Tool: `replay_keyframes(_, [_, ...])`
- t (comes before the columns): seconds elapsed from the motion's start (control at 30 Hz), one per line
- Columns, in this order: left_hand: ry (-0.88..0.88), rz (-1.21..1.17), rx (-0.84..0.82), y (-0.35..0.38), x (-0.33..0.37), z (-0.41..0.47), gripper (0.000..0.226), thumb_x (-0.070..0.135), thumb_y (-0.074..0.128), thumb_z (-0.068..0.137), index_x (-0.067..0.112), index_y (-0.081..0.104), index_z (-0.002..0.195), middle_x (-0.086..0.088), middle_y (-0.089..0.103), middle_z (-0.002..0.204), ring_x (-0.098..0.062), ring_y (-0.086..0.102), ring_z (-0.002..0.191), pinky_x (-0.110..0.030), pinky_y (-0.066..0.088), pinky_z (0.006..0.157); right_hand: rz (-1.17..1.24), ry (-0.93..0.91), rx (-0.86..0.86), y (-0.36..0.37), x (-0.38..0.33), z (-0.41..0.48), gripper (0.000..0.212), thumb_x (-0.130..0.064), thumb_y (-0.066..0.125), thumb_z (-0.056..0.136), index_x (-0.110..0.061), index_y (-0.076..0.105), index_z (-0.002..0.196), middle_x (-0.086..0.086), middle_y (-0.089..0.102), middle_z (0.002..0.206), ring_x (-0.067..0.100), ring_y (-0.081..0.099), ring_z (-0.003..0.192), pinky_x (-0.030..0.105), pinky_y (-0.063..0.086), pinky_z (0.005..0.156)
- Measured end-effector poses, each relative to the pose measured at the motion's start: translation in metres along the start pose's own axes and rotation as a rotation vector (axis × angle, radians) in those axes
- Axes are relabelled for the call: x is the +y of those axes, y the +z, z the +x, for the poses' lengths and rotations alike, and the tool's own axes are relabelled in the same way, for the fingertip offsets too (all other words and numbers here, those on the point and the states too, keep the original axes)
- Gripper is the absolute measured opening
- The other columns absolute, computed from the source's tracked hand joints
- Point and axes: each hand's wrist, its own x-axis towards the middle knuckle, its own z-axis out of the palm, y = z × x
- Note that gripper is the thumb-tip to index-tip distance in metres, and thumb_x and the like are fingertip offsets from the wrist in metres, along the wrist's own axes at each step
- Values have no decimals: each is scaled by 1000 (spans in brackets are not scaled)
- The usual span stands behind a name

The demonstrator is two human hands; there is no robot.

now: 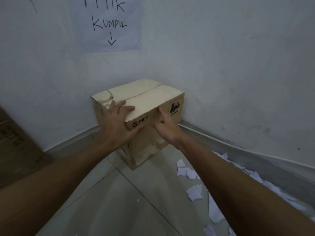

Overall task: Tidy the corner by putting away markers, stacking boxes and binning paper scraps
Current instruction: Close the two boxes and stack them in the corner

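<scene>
In the corner where two pale walls [238, 65] meet, the left hand [119, 121] lies spread over the near top edge of the tan cardboard box printed PICO [153, 97], fingers [118, 104] flat on the lid. The right hand [166, 125] touches its front face with straight fingers, gripping nothing. The box seems to rest on a lower cardboard box [144, 154]. Uneven pushing may slide it off; torn white paper scraps [194, 191] lie beside.

two hands: left hand [119, 123], right hand [167, 127]; two stacked boxes: top box [144, 97], bottom box [144, 155]; one wall sign [110, 26]; over a dozen paper scraps [194, 191].
</scene>
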Motion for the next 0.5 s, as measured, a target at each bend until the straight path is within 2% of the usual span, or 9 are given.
replay_keyframes(0.07, [35,11,-17,3,-6,2,76,61,70,73,19,55,134,-15,41,149,-38,19,146,-52,20,117,6,5,-18,1,2,9,70,-22,52,92,-42,25,153,-11,42,152,17,42,137,46,39,113])
replay_keyframes(0.17, [0,3,-32,3,-9,15,72,46,79,75,20,53,137,-14,43,149,-37,18,147,-48,16,119,9,21,-27,1,0,13,71,-15,49,96,-39,20,155,-9,37,154,18,39,139,48,37,114])
replay_keyframes(0.27, [-55,-45,-63,4,-14,27,74,42,82,72,23,53,137,-9,45,149,-33,18,147,-45,17,119,51,54,-23,4,3,26,70,-11,48,97,-36,20,156,-6,36,155,19,38,139,47,38,113])
replay_keyframes(0.4, [-69,-79,-80,6,-21,40,76,39,85,69,23,54,136,-8,45,149,-33,18,147,-45,17,119,119,81,2,14,4,42,74,-23,52,91,-37,20,156,-7,35,157,21,37,141,50,40,112])
replay_keyframes(0.5, [-63,-103,-77,7,-24,44,76,36,86,69,20,54,136,-9,46,149,-33,17,148,-45,16,120,129,73,14,19,6,48,79,-24,54,89,-37,16,157,-6,33,159,21,35,143,51,37,113])
